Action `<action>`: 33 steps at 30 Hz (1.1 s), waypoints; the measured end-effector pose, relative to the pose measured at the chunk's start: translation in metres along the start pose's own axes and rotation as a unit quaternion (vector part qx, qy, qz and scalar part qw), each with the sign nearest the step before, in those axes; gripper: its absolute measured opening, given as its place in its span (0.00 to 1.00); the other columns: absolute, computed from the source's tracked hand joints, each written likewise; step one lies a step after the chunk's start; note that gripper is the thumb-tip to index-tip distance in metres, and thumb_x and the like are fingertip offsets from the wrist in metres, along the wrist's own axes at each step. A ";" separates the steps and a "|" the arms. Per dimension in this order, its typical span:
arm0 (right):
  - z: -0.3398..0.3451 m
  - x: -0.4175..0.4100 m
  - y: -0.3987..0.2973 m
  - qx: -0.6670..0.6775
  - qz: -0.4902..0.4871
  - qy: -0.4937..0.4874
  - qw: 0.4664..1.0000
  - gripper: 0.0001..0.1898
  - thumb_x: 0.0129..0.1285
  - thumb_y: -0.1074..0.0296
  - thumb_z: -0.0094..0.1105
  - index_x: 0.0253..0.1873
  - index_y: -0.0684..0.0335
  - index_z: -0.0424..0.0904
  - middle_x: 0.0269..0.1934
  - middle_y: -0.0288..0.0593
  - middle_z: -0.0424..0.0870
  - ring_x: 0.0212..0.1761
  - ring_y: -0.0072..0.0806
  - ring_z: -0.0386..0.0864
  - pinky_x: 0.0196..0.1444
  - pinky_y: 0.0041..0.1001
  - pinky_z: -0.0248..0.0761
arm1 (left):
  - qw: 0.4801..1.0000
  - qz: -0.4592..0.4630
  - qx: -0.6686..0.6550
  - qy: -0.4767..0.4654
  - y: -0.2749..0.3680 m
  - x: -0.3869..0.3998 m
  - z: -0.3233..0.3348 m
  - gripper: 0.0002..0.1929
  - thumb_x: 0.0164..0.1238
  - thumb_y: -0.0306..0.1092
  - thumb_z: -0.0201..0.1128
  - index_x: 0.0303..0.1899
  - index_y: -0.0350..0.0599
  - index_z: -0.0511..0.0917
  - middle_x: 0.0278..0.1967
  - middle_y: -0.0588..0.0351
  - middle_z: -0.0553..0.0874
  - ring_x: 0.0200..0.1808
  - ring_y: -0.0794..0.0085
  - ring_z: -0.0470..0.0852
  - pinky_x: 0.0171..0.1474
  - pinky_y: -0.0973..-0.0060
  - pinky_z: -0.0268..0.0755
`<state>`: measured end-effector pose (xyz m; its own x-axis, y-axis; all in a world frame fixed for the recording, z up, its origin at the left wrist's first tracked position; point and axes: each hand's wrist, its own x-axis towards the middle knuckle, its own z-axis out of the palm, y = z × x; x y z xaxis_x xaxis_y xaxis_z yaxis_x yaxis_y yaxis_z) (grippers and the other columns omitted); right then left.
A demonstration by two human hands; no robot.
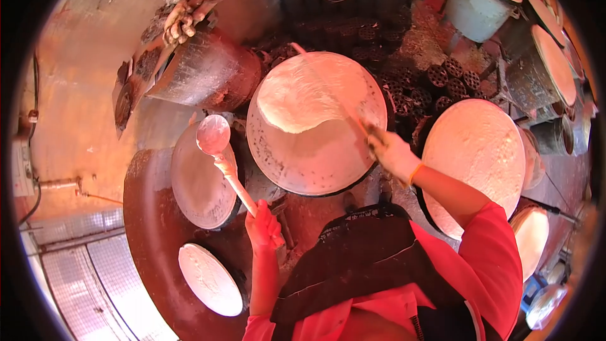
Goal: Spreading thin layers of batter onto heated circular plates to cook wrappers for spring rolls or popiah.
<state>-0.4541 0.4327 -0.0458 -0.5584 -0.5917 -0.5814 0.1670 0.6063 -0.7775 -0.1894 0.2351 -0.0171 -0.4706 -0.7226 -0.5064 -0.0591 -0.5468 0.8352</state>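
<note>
My left hand grips the handle of a ladle, its bowl raised and coated with pale residue. Below the ladle is a round griddle with a bare greyish surface. Wearing a pale work glove, my right hand is closed around a long thin stick, blurred in places. That stick slants across the large round griddle in front of me. A pale sheet of batter covers the griddle's far part, while its near part shows bare. Close to my right forearm lies another round griddle covered with a pale flatbread.
Honeycomb coal briquettes are piled behind the griddles. A metal drum stands at the far left, with a dirty glove on top. More pale rounds lie at lower left and right. Containers line the far right.
</note>
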 end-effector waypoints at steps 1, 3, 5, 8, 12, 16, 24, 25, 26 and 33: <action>-0.011 0.007 -0.009 0.038 0.033 -0.020 0.999 0.23 0.68 0.52 0.46 0.68 0.40 0.63 0.44 0.50 0.82 0.39 0.36 0.82 0.47 0.31 0.73 | 1.000 0.007 0.017 0.018 -0.002 -0.003 0.005 0.10 0.72 0.35 0.53 0.29 0.47 0.66 0.11 0.68 0.59 0.06 0.86 0.53 0.06 0.83 0.46; -0.010 0.030 0.004 0.002 -0.036 -0.033 0.999 0.23 0.68 0.50 0.45 0.67 0.39 0.64 0.43 0.52 0.82 0.41 0.40 0.82 0.46 0.33 0.73 | 0.998 0.013 0.033 0.044 -0.006 -0.007 0.010 0.09 0.72 0.34 0.53 0.31 0.46 0.67 0.11 0.68 0.59 0.06 0.86 0.53 0.06 0.83 0.46; -0.006 0.025 -0.008 -0.241 -0.094 -0.060 0.964 0.23 0.68 0.48 0.45 0.67 0.36 0.63 0.45 0.54 0.81 0.44 0.44 0.81 0.46 0.34 0.73 | 0.996 0.019 0.063 0.054 -0.012 -0.008 0.010 0.07 0.71 0.34 0.54 0.33 0.45 0.69 0.12 0.68 0.61 0.06 0.86 0.53 0.06 0.84 0.47; -0.013 0.016 -0.002 -0.238 -0.103 -0.117 0.959 0.22 0.67 0.47 0.44 0.66 0.32 0.64 0.47 0.54 0.80 0.46 0.47 0.80 0.49 0.34 0.72 | 0.996 0.023 0.044 0.080 -0.019 -0.010 0.006 0.07 0.71 0.34 0.54 0.33 0.46 0.68 0.12 0.68 0.60 0.07 0.85 0.53 0.06 0.84 0.47; -0.041 0.017 0.010 -0.170 -0.089 -0.134 0.972 0.23 0.68 0.49 0.46 0.66 0.37 0.65 0.45 0.51 0.81 0.42 0.38 0.82 0.47 0.31 0.73 | 0.992 0.004 -0.016 0.122 -0.023 -0.012 0.002 0.08 0.74 0.36 0.51 0.33 0.48 0.68 0.12 0.68 0.57 0.07 0.85 0.52 0.06 0.82 0.44; -0.052 0.054 -0.015 -0.108 -0.028 -0.114 0.987 0.22 0.69 0.54 0.45 0.67 0.41 0.65 0.38 0.48 0.82 0.36 0.33 0.81 0.45 0.28 0.72 | 0.991 0.003 -0.056 0.125 -0.028 -0.007 0.000 0.11 0.75 0.41 0.48 0.31 0.50 0.67 0.12 0.69 0.56 0.07 0.84 0.51 0.06 0.82 0.42; -0.066 0.037 -0.008 -0.279 -0.098 -0.275 0.915 0.24 0.70 0.51 0.43 0.69 0.37 0.58 0.41 0.45 0.82 0.45 0.39 0.80 0.49 0.32 0.72 | 0.983 0.057 -0.071 0.159 -0.031 -0.011 0.004 0.15 0.74 0.38 0.50 0.24 0.51 0.62 0.10 0.68 0.57 0.07 0.83 0.52 0.07 0.81 0.45; -0.067 0.040 -0.010 -0.279 -0.098 -0.279 0.914 0.24 0.70 0.51 0.43 0.69 0.37 0.58 0.41 0.45 0.82 0.45 0.39 0.80 0.49 0.32 0.72 | 0.981 0.062 -0.071 0.172 -0.030 -0.010 0.006 0.16 0.73 0.38 0.50 0.23 0.51 0.61 0.10 0.68 0.56 0.07 0.83 0.52 0.07 0.81 0.45; -0.067 0.044 -0.012 -0.208 -0.084 -0.249 0.942 0.23 0.70 0.52 0.42 0.69 0.38 0.59 0.41 0.45 0.82 0.44 0.39 0.80 0.49 0.32 0.72 | 0.978 0.067 -0.071 0.184 -0.030 -0.010 0.007 0.17 0.73 0.38 0.50 0.22 0.52 0.61 0.10 0.68 0.56 0.07 0.83 0.51 0.07 0.81 0.45; -0.057 0.073 -0.029 -0.279 -0.193 -0.193 0.921 0.21 0.72 0.55 0.42 0.67 0.41 0.63 0.44 0.45 0.80 0.43 0.32 0.79 0.48 0.29 0.71 | 0.973 0.050 -0.082 0.208 -0.037 0.003 0.002 0.18 0.74 0.39 0.48 0.22 0.54 0.58 0.10 0.69 0.54 0.07 0.83 0.49 0.07 0.81 0.43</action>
<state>-0.5458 0.4018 -0.0521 -0.1411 -0.8998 -0.4128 -0.4874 0.4260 -0.7622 -0.1901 0.2538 -0.0495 -0.0681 -0.8653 -0.4966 0.1259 -0.5012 0.8561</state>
